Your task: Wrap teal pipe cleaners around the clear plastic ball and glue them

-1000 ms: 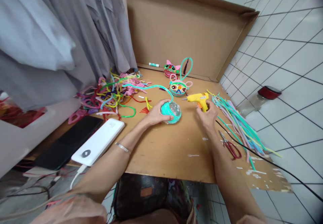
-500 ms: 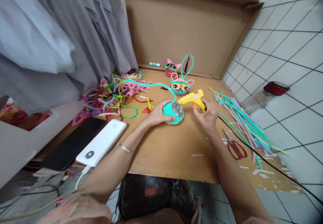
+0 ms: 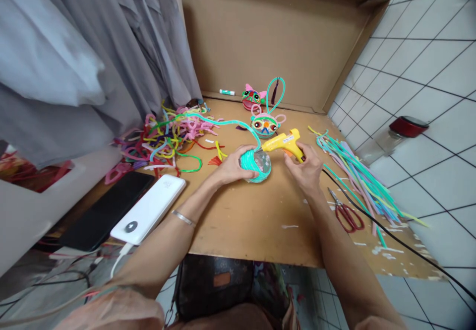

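Note:
My left hand [image 3: 235, 167] is closed around a ball [image 3: 265, 162] partly wrapped in turquoise pipe cleaner; its right side is bare and looks clear or silvery. From the top of the wrapping, a long loose turquoise pipe cleaner [image 3: 223, 121] curves away to the left. My right hand [image 3: 305, 167] grips a yellow hot glue gun [image 3: 283, 142] by its handle, with the nozzle at the upper edge of the ball, by the last wound strand. Whether the nozzle touches the ball I cannot tell. Behind the ball sits a decorated animal-face ornament [image 3: 265, 125] with pink ears and a turquoise loop.
A tangle of coloured pipe cleaners [image 3: 193, 124] lies left; straight ones [image 3: 353, 176] lie right, near red-handled scissors [image 3: 347, 216]. A white power bank [image 3: 150, 211] and black phone [image 3: 106, 211] are at the left edge. The glue gun's black cord [image 3: 386, 226] runs right. A cardboard panel [image 3: 260, 37] stands behind.
The view has shifted very slightly. Both hands, the ball and the glue gun keep almost the same positions, the nozzle still at the ball's upper edge.

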`<state>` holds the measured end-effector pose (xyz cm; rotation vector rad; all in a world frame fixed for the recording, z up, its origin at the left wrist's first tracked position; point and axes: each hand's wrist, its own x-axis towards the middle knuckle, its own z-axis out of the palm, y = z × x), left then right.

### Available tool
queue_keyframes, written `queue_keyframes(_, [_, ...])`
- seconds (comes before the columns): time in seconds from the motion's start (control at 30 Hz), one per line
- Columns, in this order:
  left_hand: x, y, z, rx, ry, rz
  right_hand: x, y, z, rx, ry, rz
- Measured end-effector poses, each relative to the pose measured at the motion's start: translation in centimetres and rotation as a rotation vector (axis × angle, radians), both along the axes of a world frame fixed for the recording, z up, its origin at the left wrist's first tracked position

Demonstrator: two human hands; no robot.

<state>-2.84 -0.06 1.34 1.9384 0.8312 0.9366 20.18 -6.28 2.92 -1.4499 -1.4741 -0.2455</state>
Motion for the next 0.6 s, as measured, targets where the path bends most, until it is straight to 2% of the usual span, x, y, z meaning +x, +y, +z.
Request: queue_keyframes(0.6, [-0.13, -0.12, 0.21, 0.006, 0.075, 0.008, 0.13, 0.17, 0.15, 0.024, -0.009, 0.002])
